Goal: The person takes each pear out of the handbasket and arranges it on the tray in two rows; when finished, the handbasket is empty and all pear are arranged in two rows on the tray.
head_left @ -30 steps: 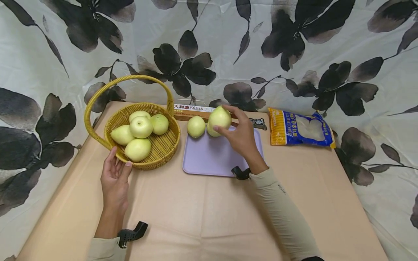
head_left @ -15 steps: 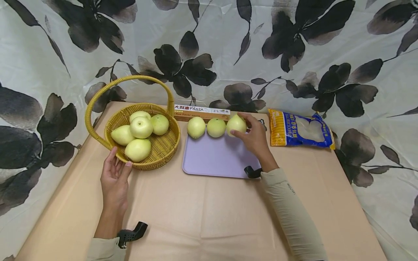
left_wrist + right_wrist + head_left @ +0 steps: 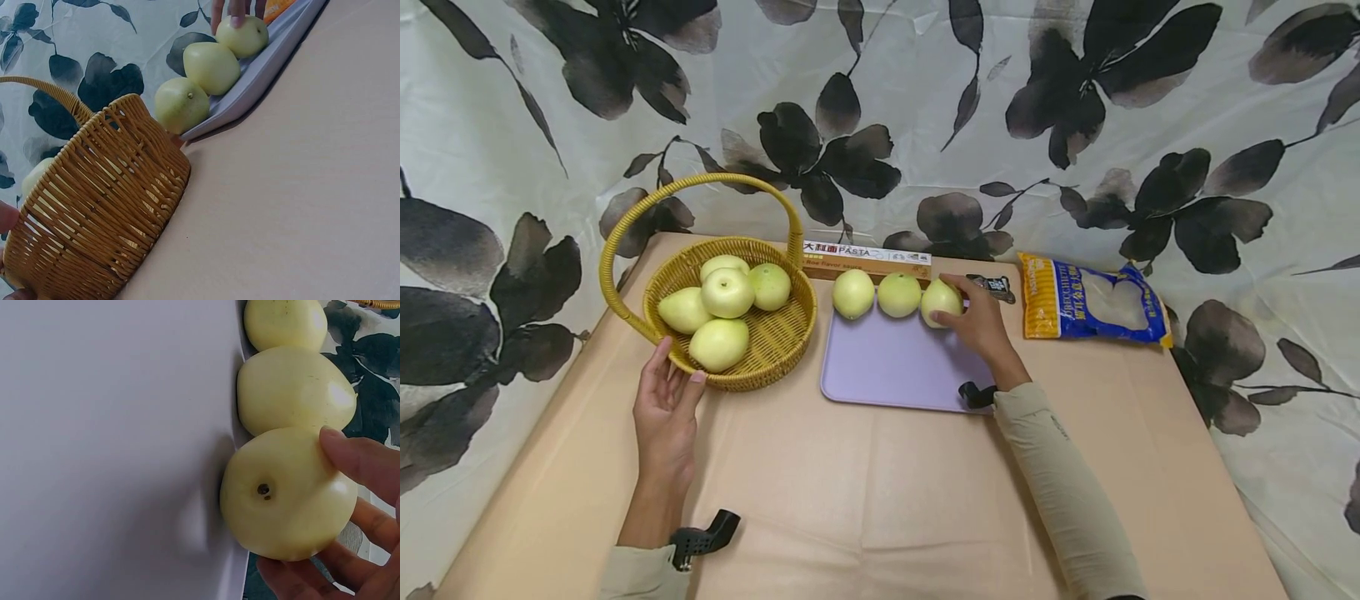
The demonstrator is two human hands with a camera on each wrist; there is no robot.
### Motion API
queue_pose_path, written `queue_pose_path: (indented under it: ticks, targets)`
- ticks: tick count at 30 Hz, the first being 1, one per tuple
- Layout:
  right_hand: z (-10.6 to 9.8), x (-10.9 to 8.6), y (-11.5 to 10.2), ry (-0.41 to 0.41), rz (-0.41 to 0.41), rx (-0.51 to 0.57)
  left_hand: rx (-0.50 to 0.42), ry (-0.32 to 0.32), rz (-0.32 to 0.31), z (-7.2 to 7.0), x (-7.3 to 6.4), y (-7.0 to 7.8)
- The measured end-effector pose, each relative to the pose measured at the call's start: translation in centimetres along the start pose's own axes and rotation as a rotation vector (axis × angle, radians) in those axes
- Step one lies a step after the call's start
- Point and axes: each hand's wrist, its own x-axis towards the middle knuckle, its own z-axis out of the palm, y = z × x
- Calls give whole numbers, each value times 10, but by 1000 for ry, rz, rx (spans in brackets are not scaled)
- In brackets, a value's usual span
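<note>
At the left, the wicker basket (image 3: pixel 775 350) has several pale green pears (image 3: pixel 718 344) inside. My left hand (image 3: pixel 666 417) holds its near left side, fingertips on the rim and thumb on the wall; in the left wrist view only fingertips show at the edge. Along the far edge of the purple tray (image 3: pixel 887 367) two pears, a left one (image 3: pixel 853 293) and a middle one (image 3: pixel 898 295), sit in a row. My right hand (image 3: pixel 985 325) grips a third pear (image 3: pixel 281 500) at the row's right end, thumb and fingers around it. This pear touches the middle one in the right wrist view.
Behind the tray lies a long pasta box (image 3: pixel 865 260). A small dark packet (image 3: pixel 992 287) is beyond the right hand, and a blue and yellow pasta bag (image 3: pixel 1093 300) lies to the right. A floral cloth (image 3: pixel 925 100) hangs behind the table.
My right hand let go of the middle pear's place in the row as it moved right with another pear, then shifted slightly left and lower. The left hand and basket stayed put.
</note>
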Motion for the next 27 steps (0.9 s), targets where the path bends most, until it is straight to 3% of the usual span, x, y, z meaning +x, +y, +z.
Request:
queue_pose_path:
  ticks: [14,27]
  targets:
    - [1,-5,5,90,12,30,5,0,-6,0,0,1]
    - [-6,-15,-17,181,3,1,7,6,-9,0,-1,0]
